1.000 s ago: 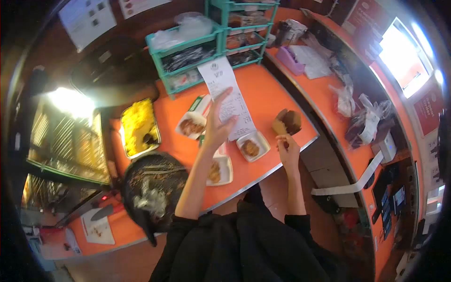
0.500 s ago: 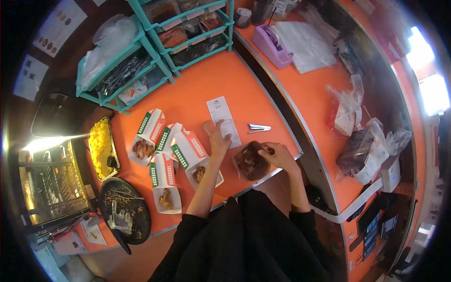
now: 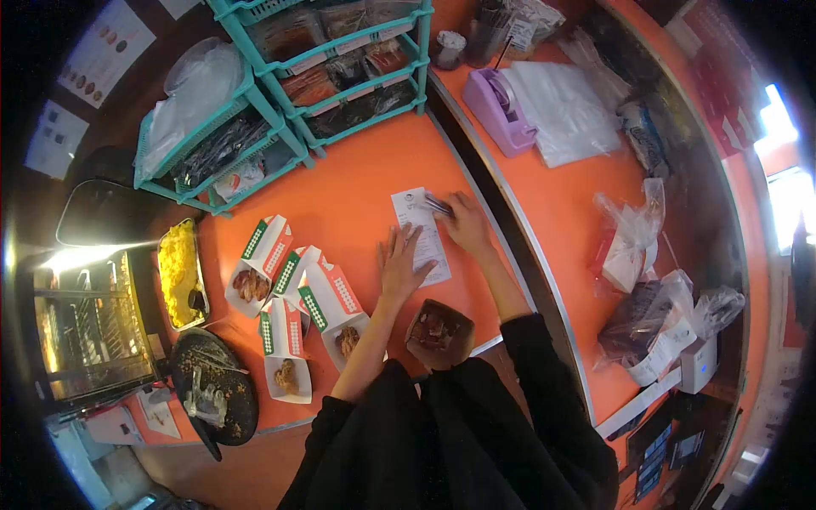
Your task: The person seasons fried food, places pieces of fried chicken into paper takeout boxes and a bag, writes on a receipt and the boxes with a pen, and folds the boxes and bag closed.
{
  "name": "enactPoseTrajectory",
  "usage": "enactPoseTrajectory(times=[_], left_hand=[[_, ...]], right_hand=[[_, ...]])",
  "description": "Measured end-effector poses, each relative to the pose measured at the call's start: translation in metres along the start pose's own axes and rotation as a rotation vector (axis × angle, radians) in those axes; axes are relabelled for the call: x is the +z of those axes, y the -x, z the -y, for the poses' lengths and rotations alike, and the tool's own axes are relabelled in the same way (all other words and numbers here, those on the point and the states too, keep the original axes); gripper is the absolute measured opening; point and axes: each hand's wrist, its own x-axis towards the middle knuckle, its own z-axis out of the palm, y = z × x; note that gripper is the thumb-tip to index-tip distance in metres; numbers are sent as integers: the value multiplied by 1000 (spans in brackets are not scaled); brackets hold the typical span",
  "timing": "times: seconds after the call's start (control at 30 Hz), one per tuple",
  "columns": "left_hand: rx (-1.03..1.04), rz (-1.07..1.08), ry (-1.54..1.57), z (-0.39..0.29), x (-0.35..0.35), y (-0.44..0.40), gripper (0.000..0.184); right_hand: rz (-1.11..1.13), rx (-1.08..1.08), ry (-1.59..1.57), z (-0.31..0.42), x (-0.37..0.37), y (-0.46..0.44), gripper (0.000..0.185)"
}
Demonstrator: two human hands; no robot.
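One stapler: in R hand, fingers closed round it; nearer R than L, slanting over receipt's far end.
Receipt: flat on orange counter, long axis running away from us.
L hand: fingers spread, at receipt's L edge, nothing seen gripped.
Dark box: open, our side of receipt, apart from hands.
White boxes: L of our L hand.

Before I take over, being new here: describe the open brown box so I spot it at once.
On the orange counter, find the long white receipt under the person's left hand. The open brown box sits on the person's side of the receipt, near the edge. Unlike the white boxes with red and green print to its left, it is plain brown and holds dark food.
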Motion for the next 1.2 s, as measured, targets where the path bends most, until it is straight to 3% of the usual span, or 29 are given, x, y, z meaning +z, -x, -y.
enactPoseTrajectory(times=[0.17,0.23,0.27,0.3,0.33,0.37,0.4,0.47,0.53,0.57,0.63,0.7,0.8,0.83,0.87,1.0,1.2], left_hand=[[-76,-5,-21,-7,10,-15,90],[-113,20,-40,2,14,-10,98],[-116,48,15,3,12,-12,104],[-111,75,68,4,9,-14,111],[-149,172,152,5,0,-15,122],[-163,172,158,9,-4,-16,122],[-144,216,241,14,-8,-17,124],[-135,255,325,16,-12,-19,125],[-145,265,277,11,-10,-18,126],[-156,262,283,10,-9,-17,126],[-188,276,262,9,-9,-21,127],[-185,268,267,10,-11,-21,128],[-168,256,279,7,-12,-18,128],[-163,241,281,8,-12,-19,128],[-165,236,286,9,-11,-19,128],[-178,237,269,10,-8,-19,126],[-151,175,292,14,0,-18,126]], right_hand=[[110,-169,138,-6,18,-67,32],[-334,-359,289,8,-18,-105,19],[-347,-116,132,11,-42,-133,28],[-711,-143,370,-7,-59,-159,42],[-779,13,350,-6,-86,-187,62],[-942,52,457,-7,-108,-212,68],[-817,276,368,-24,-120,-240,69],[-672,491,273,-60,-129,-281,71],[-405,324,288,-83,-126,-301,64],[-393,319,288,-77,-124,-299,64],[-701,244,260,-41,-125,-285,51],[-790,-238,-31,14,-121,-228,40],[-436,-59,-347,42,-65,-111,21],[-262,93,-727,31,-32,-71,13],[-75,198,-795,28,-16,-36,12],[-27,378,-844,27,31,27,9],[-22,176,-424,20,53,45,17]])
